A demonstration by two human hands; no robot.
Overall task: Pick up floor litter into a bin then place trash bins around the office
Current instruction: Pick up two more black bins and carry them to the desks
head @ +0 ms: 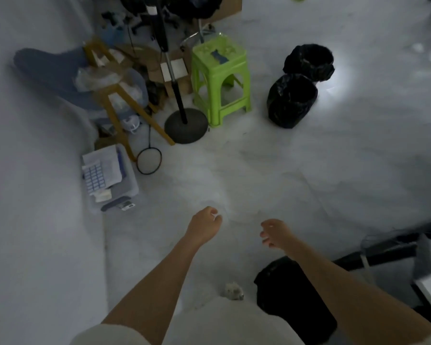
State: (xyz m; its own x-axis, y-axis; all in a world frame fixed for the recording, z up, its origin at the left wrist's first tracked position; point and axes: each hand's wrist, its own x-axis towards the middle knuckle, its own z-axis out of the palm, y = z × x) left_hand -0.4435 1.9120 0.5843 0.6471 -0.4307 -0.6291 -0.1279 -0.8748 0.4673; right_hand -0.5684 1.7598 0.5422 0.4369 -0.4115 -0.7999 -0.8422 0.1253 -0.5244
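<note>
My left hand [204,224] is held out over the pale floor with its fingers closed, and a small white scrap [213,215] shows between thumb and fingers. My right hand [274,232] hovers beside it, fingers loosely curled and apart, with nothing in it. A crumpled grey-white wad of litter [234,291] lies on the floor near my body. Just right of the wad, under my right forearm, stands a black-lined bin [291,302]. Two more black-lined bins [309,59] [292,100] stand side by side farther off, right of a green stool.
A green plastic stool [220,80], a round black stand base [186,125] with its pole, and a wooden stool [125,103] crowd the far left. A clear box of papers [132,188] and a racket [149,160] lie by the wall. A dark desk frame [383,252] runs along the right.
</note>
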